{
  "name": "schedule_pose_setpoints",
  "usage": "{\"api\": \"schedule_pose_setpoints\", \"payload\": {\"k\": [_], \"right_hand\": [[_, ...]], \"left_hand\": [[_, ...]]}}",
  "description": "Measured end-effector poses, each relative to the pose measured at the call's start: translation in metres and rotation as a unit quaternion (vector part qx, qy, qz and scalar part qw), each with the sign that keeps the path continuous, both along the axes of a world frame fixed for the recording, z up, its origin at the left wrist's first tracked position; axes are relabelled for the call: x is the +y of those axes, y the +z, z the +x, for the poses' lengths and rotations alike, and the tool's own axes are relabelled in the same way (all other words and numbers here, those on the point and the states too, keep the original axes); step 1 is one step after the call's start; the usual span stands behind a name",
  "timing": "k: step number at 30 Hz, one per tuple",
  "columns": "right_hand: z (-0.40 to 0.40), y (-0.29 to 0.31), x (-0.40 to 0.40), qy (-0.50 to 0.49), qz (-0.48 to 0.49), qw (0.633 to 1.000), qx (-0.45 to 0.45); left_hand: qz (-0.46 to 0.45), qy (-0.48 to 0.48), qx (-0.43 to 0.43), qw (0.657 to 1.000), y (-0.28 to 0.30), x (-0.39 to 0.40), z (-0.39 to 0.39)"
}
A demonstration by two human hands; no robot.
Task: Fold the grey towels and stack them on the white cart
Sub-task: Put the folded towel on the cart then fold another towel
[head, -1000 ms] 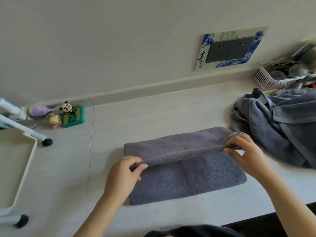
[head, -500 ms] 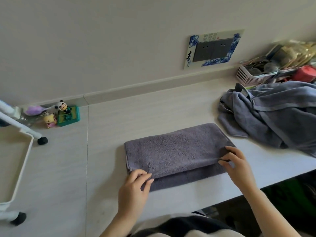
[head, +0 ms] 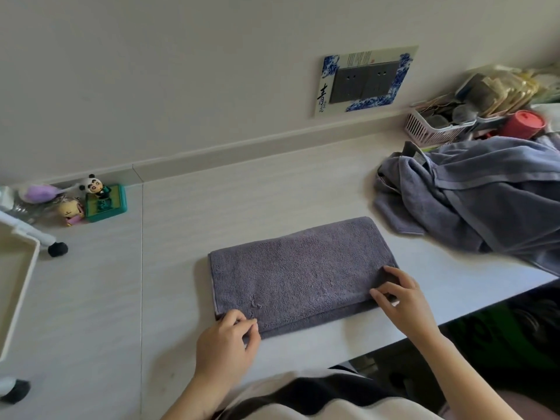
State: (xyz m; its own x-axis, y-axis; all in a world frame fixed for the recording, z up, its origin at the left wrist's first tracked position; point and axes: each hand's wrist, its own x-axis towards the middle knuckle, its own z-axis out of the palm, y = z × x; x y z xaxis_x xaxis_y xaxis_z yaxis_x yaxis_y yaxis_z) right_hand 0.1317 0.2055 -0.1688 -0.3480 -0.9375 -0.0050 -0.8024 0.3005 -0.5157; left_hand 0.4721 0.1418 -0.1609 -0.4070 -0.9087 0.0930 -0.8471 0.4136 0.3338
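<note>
Grey terry towel point(head: 300, 274) lies folded into a flat rectangle on my pale counter point(head: 242, 195); my left hand point(head: 225, 344) pinches its near left corner, my right hand point(head: 400, 295) pinches the right end. Unfolded towels point(head: 478, 207) are heaped right, white cart point(head: 18, 286) left.

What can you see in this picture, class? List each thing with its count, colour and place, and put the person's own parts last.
folded towel: 1, grey, centre of table
towel heap: 1 heap, grey, right of table
table: 1, pale
cart: 1, white, left edge
toys: a small group, mixed colours, by wall at left
socket plate: 1, grey in blue-white frame, on wall
basket: 1, pink, far right, filled
red tub: 1, beside basket
left hand: on towel's near left corner
right hand: on towel's near right corner
</note>
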Motion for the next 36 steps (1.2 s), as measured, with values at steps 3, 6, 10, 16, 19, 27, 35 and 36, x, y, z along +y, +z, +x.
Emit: {"api": "schedule_pose_setpoints", "payload": {"k": [3, 6, 10, 16, 19, 27, 35, 36], "right_hand": [[-0.001, 0.001, -0.003, -0.019, 0.023, 0.997, 0.065], [0.009, 0.008, -0.010, -0.019, 0.020, 0.993, 0.119], [0.028, 0.012, -0.035, 0.048, -0.024, 0.990, 0.133], [0.075, 0.006, -0.105, 0.153, 0.021, 0.980, 0.124], [0.091, -0.005, -0.127, 0.167, 0.069, 0.978, 0.100], [0.064, -0.025, -0.105, 0.034, 0.092, 0.984, 0.146], [0.065, -0.019, -0.111, 0.010, 0.073, 0.994, 0.084], [0.070, -0.014, -0.112, 0.008, 0.047, 0.999, 0.026]], "left_hand": [[0.032, 0.028, -0.065, 0.997, 0.008, -0.008, -0.002], [0.103, 0.060, -0.107, 0.987, 0.033, -0.022, -0.014], [0.114, 0.070, -0.091, 0.987, 0.052, -0.047, -0.043], [0.102, -0.015, -0.104, 0.989, 0.019, -0.085, -0.094], [0.131, -0.015, -0.158, 0.979, -0.008, -0.089, -0.107], [0.090, 0.057, -0.145, 0.984, -0.028, -0.069, -0.059], [0.139, 0.271, 0.008, 0.953, -0.019, -0.066, -0.030], [0.155, 0.293, 0.042, 0.943, -0.015, -0.066, -0.028]]}}
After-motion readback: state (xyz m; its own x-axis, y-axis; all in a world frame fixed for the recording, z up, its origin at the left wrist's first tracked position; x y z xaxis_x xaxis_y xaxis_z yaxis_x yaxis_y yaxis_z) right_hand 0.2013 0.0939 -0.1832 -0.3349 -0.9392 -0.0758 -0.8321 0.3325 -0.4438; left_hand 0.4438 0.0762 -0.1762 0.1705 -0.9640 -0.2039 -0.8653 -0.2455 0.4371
